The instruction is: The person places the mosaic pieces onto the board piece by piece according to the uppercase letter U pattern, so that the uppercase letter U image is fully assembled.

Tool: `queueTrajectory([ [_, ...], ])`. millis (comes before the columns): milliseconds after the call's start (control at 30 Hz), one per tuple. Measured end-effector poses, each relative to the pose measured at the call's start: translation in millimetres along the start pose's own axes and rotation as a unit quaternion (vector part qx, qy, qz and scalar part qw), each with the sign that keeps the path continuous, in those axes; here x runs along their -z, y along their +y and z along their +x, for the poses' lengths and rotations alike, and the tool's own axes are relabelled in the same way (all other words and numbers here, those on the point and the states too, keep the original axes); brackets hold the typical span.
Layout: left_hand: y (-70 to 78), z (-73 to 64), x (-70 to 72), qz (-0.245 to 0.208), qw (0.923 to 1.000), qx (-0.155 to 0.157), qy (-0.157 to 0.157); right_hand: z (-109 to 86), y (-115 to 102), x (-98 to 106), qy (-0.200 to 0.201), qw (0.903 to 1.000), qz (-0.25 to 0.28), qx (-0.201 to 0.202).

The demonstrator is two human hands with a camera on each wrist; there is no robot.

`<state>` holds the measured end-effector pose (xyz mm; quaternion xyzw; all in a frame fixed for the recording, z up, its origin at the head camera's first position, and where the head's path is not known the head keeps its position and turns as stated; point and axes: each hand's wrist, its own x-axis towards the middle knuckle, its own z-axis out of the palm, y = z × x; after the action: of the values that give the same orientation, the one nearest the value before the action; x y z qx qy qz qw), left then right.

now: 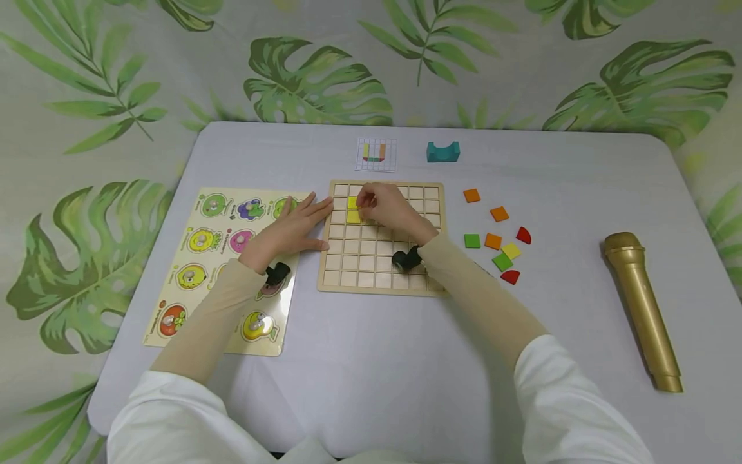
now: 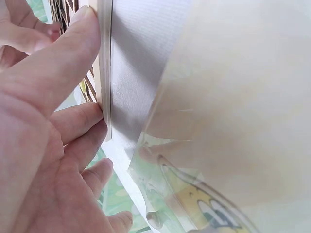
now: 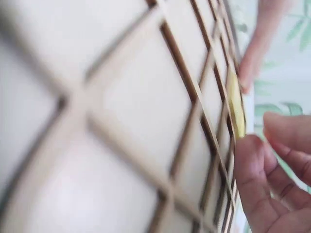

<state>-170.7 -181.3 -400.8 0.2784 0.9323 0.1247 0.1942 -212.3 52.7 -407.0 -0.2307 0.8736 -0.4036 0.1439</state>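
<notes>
My left hand (image 1: 292, 229) lies with spread fingers along the left edge of a wooden grid board (image 1: 382, 291). Its thumb and fingertips (image 2: 90, 112) touch the board's rim in the left wrist view. Two yellow square tiles (image 1: 353, 216) sit in neighbouring cells near the board's upper left. Over these cells is my right hand (image 1: 382, 205), its fingers bent and the fingertips right at the yellow tiles (image 3: 235, 104). A small reddish patch shows at its fingertips in the left wrist view; I cannot tell whether they pinch a piece.
Loose orange, green, yellow and red pieces (image 1: 493, 241) lie right of the board. Behind it are a pattern card (image 1: 376, 164) and a teal notched block (image 1: 443, 154). A fruit puzzle board (image 1: 191, 251) lies under the left forearm. A gold microphone (image 1: 646, 309) lies far right.
</notes>
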Motion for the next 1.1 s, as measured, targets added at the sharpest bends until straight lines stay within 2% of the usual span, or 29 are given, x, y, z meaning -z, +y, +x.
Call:
queueTrajectory([
  [133,-0.2,-0.6,-0.2,0.0,1.0,0.0,0.0,-9.9,10,17,0.014,0.9993,0.034,-0.012],
  [300,-1.0,0.0,-1.3,-0.002,1.0,-0.001,0.0,-28.9,27,46,0.032,0.9981,0.048,-0.022],
  [467,-5.3,0.3,-3.8,-0.017,0.9997,-0.015,0.009,-57.6,50,76,0.037,0.9966,0.064,-0.037],
  [600,-4.3,0.6,-3.1,-0.009,0.9998,-0.013,0.008,-83.4,68,96,0.031,0.994,0.077,-0.072],
  [867,-0.9,0.8,-1.6,0.009,1.0,-0.001,-0.004,-128.2,96,121,0.049,0.9876,0.088,-0.12],
  [1100,-0.5,1.0,-1.1,0.007,1.0,-0.001,-0.004,-152.5,112,135,0.06,0.9853,0.066,-0.145],
])
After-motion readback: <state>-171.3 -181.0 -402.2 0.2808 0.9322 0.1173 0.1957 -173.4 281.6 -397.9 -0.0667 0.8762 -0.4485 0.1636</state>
